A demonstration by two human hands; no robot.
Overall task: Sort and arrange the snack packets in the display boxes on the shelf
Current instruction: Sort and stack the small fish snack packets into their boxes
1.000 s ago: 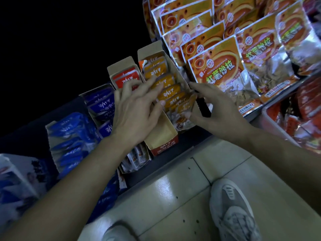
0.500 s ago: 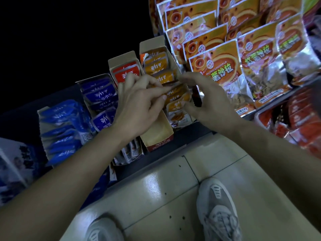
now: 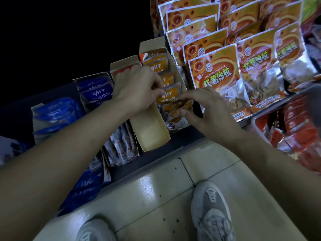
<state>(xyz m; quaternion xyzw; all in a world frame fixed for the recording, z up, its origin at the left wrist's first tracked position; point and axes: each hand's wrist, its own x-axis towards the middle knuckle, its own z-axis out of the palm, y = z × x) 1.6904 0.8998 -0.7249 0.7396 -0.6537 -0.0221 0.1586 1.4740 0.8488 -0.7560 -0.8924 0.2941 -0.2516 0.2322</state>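
Dim shelf edge [image 3: 182, 136], pale glazed floor tiles [image 3: 156, 188] below. Left hand [image 3: 137, 87] knuckles-up, fingers curled, pinching flat glossy orange packet [image 3: 169, 96] in tan cardboard display box [image 3: 149, 134]. Right hand [image 3: 208, 108] arched alongside, fingertips and thumb gripping crinkled foil packets [image 3: 175, 117] just below.

The large orange bag [image 3: 215, 79] reads "HONGSHUSHALA" and "红薯沙拉"; the small orange packets [image 3: 169, 96] and blue packets [image 3: 97, 91] read "劲仔".

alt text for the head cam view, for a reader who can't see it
A person's left hand and right hand pinch small orange snack packets in a tan cardboard display box on a shop shelf. Boxes of blue packets sit to its left, large orange bags to its right, grey shoes on tiled floor below.
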